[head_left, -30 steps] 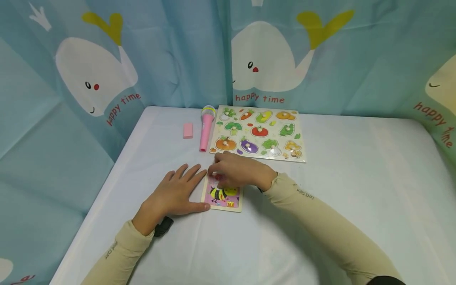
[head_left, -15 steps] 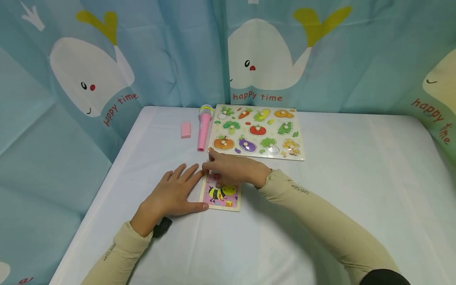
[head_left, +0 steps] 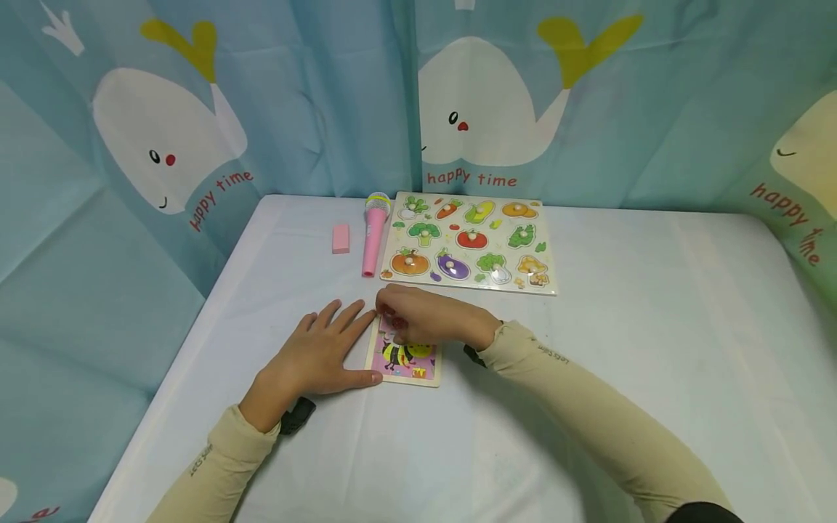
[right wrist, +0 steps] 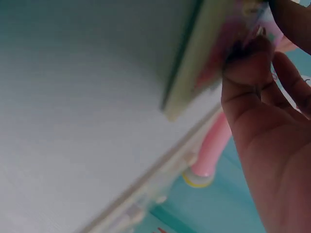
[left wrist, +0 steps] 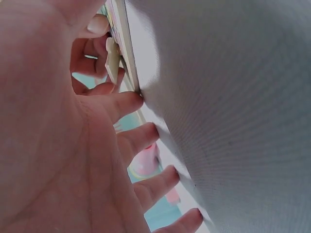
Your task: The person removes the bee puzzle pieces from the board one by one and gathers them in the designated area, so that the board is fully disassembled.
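Observation:
A small wooden jigsaw puzzle (head_left: 408,363) with a pink bee picture and a pale frame lies on the table. My left hand (head_left: 320,356) rests at its left side, fingers spread and straight, the thumb at the near left corner. Over the puzzle's far part, my right hand (head_left: 434,314) bends its fingers and hides that area in the head view. It pinches a thin wooden puzzle piece (left wrist: 112,60), which stands tilted at the frame in the left wrist view. In the right wrist view the thumb and fingertips of the right hand (right wrist: 272,107) meet over the pink picture.
A vegetable peg puzzle board (head_left: 471,243) lies just beyond the right hand. To its left are a pink toy microphone (head_left: 373,240) and a pink block (head_left: 341,238). Behind the white-covered table (head_left: 621,363) hangs a blue whale-print curtain (head_left: 366,94).
My right hand has shifted slightly over the far end of the bee puzzle, and its fingers have curled in more. The left hand stays in place.

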{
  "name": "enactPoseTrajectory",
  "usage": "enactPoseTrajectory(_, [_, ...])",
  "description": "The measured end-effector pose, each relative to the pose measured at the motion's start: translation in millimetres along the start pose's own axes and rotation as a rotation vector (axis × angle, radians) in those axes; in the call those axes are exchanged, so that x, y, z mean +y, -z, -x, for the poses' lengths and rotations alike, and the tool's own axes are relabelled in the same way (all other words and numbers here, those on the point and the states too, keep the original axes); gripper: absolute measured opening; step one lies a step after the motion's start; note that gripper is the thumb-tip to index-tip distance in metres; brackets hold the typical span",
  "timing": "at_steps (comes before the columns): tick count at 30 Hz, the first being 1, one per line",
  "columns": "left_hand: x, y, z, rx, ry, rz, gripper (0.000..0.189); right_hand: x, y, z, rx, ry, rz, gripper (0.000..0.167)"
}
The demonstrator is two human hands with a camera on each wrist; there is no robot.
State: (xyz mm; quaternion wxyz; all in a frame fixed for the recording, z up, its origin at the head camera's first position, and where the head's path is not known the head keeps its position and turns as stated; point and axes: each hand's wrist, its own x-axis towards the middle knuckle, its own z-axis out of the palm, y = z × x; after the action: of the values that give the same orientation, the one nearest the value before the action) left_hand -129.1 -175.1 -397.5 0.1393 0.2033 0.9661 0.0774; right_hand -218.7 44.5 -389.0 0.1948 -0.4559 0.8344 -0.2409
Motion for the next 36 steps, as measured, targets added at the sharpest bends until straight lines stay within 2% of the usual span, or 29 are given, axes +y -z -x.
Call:
enactPoseTrajectory(9, [0.8,0.7,0.2,0.001,0.007,-0.006,0.102,7,-5,1.3,0.134,0.016,-0.130,0.014])
enactPoseTrajectory(14, [1.3,1.3,0.4,0.001,0.006,-0.006,0.102,9,-7,1.7,0.163,0.030,-0.194,0.013])
enactPoseTrajectory(20, [1.6,0.0,0.5,0.001,0.006,-0.014,0.102,8,-8,5.3,0.193,-0.012,-0.278,0.011])
enactPoseTrajectory(28, [5.9,0.9,0.6,-0.011,0.018,-0.010,0.102,5,5,33.0,0.243,-0.101,-0.417,0.007])
enactPoseTrajectory(36, [6.7,0.3,2.5,-0.017,0.022,0.023,0.104,18,16,71.8,0.358,-0.152,-0.348,0.007])
